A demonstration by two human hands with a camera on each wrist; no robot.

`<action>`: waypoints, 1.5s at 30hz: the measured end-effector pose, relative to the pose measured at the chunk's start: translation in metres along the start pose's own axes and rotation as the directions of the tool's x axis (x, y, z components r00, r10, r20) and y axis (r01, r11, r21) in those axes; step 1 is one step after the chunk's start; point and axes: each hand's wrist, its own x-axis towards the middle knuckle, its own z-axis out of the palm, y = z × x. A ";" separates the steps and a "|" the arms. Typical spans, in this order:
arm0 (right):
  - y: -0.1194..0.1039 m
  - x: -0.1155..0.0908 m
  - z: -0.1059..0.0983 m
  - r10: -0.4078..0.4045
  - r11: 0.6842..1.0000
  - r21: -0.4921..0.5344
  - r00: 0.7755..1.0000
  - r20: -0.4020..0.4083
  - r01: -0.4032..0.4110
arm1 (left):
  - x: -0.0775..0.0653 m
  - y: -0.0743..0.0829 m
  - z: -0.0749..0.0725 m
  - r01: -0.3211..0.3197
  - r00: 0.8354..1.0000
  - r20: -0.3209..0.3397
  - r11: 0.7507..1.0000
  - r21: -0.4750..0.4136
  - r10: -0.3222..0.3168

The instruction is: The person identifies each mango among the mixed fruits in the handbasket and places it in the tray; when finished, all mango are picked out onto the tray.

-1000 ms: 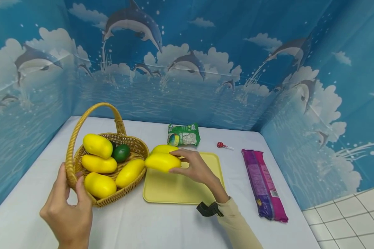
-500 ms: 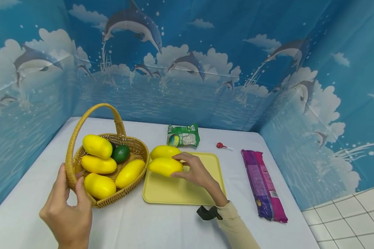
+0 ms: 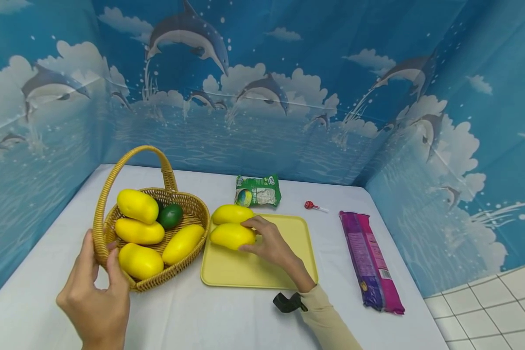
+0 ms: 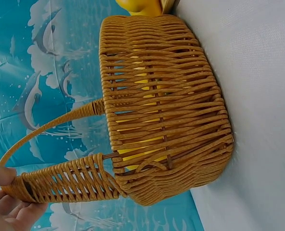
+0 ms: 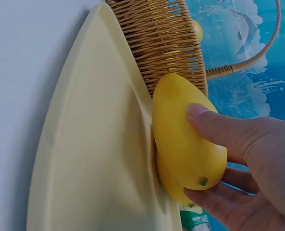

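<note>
In the head view my left hand (image 3: 97,296) grips the handle (image 3: 99,214) of a wicker basket (image 3: 197,204). The left wrist view shows fingers curled round that handle (image 4: 70,185). Several yellow mangoes (image 3: 137,205) lie in the basket with a dark green oval fruit (image 3: 170,216); a second dark fruit is mostly hidden. My right hand (image 3: 273,245) pinches a mango (image 3: 232,236) between thumb and fingers at the left side of a pale yellow tray (image 3: 253,272). Another mango (image 3: 232,214) lies just behind it. In the right wrist view the held mango (image 5: 185,130) lies against the tray.
Behind the tray lies a green snack packet (image 3: 258,190). A red lollipop (image 3: 315,206) is at the back right, and a long purple packet (image 3: 372,262) lies on the right. White cloth (image 3: 192,321) covers the table; a dolphin-print curtain (image 3: 262,136) encloses it.
My right hand has lowered the mango from beside the basket rim onto the tray, moving slightly right and nearer to me. The left hand and basket have stayed in place.
</note>
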 end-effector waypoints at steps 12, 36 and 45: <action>0.002 0.000 0.010 -0.017 0.998 -0.064 1.000 -0.024 0.016 | 0.000 -0.002 -0.001 -0.006 1.000 0.025 1.000 0.008 0.006; 0.004 0.001 0.020 0.014 0.992 -0.121 0.999 -0.048 -0.019 | 0.001 -0.003 -0.003 -0.002 0.999 0.043 1.000 0.011 0.002; 0.000 0.001 0.018 0.022 0.989 -0.145 0.999 -0.042 -0.028 | 0.001 -0.004 -0.003 -0.001 0.999 0.051 1.000 0.008 0.001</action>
